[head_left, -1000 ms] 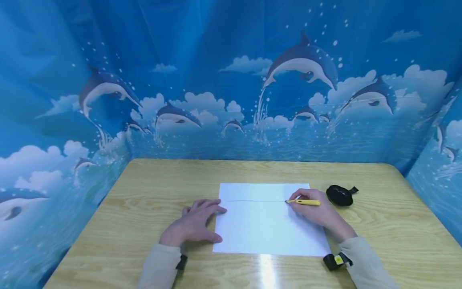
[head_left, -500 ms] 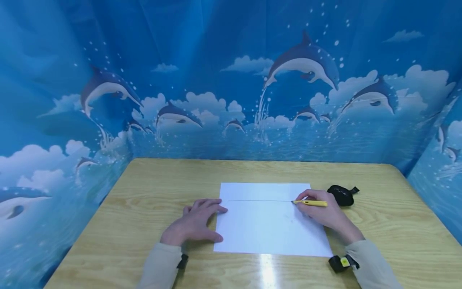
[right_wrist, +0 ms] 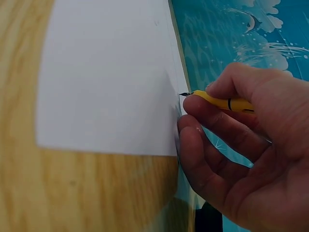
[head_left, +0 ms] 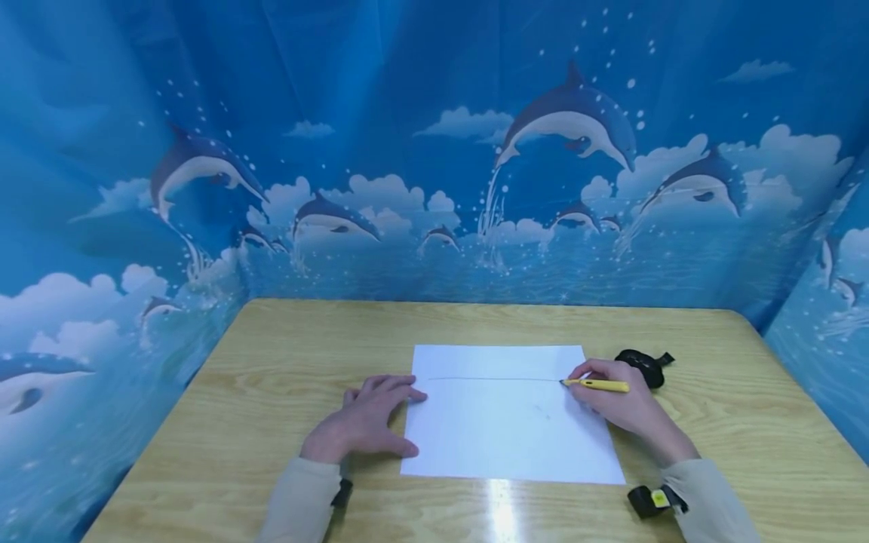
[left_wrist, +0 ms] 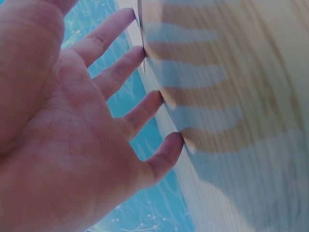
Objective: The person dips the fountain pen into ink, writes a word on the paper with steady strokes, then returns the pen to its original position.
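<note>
A white sheet of paper [head_left: 495,437] lies on the wooden table, with a thin dark line [head_left: 489,378] running across its upper part. In the head view my right hand [head_left: 624,400] pinches a yellow fountain pen [head_left: 604,385] near the sheet's right edge, its nib at the right end of the line. The right wrist view shows the pen [right_wrist: 217,100] between thumb and forefinger, the other fingers curled beneath. My left hand [head_left: 363,422] rests with spread fingers at the sheet's left edge. In the left wrist view its fingertips [left_wrist: 169,145] touch down on the surface.
A small black pouch-like object [head_left: 641,367] with a tab lies just beyond my right hand, partly hidden by it. The wooden table [head_left: 305,332] has a blue dolphin-print curtain [head_left: 407,151] behind it and at both sides. Faint marks show on the paper.
My right hand has moved steadily to the right with the pen, and the line on the paper has grown longer that way. The left hand has stayed in place.
</note>
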Demonstrator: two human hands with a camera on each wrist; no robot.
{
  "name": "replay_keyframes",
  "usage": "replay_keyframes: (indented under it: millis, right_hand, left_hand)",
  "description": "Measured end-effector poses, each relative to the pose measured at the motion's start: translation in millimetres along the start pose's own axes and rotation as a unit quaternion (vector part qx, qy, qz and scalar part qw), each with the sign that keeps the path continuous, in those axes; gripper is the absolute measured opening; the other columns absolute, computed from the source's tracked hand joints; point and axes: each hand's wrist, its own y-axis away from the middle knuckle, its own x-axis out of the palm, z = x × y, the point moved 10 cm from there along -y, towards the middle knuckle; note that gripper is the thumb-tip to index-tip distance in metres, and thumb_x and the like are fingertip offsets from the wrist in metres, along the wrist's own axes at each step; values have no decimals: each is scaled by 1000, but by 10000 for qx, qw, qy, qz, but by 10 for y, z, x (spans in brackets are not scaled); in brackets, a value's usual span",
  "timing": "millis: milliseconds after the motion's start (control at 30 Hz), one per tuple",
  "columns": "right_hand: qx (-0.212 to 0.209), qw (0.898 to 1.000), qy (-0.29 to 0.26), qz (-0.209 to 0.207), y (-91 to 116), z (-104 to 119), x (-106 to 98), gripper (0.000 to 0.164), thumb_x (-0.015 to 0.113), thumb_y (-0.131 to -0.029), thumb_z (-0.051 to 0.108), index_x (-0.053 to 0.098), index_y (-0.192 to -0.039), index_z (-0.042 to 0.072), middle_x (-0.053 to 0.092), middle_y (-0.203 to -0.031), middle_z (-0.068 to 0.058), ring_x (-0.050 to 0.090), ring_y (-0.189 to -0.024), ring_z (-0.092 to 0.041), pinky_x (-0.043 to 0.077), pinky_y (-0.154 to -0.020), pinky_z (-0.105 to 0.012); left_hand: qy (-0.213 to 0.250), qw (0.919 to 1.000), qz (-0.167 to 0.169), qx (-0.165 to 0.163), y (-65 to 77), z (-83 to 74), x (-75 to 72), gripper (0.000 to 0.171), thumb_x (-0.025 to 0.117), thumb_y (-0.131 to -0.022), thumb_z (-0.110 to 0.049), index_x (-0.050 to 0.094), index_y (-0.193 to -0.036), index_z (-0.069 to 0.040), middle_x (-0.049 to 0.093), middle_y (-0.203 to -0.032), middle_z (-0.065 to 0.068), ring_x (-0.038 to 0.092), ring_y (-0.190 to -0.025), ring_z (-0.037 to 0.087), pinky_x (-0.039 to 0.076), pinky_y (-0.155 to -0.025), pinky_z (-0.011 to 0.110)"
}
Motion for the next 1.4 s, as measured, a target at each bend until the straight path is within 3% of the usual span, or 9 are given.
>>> replay_keyframes:
  millis: [833, 1100, 1400]
  right_hand:
    - [4, 9989, 372, -287, 84, -114, -174, 17, 75, -92, 23, 75, -105, 13, 72, -93, -5, 57, -70, -11, 47, -60, -24]
    - [162, 9994, 221, -220, 74, -167, -163, 14, 72, -94, 19, 72, -105, 10, 71, -86, -5, 63, -67, -12, 53, -59, -25]
    - [-89, 9986, 295, -440, 79, -69, -210, 18, 71, -96, 27, 72, -106, 12, 71, -89, -4, 59, -71, -11, 50, -60, -23]
  left_hand:
    - [-42, 10000, 16, -16, 6, -10, -3, 74, 87, -76, -45, 58, -143, -31, 36, -166, -3, 26, -154, 38, 22, -117, 72]
    - [-99, 9999, 15, -28, -3, -2, 6, 74, 87, -76, -46, 57, -143, -32, 35, -166, -3, 25, -154, 38, 21, -117, 72]
    - [-107, 9999, -16, 15, 5, -7, -5, 75, 87, -76, -46, 57, -143, -31, 35, -166, -3, 26, -154, 38, 22, -117, 72]
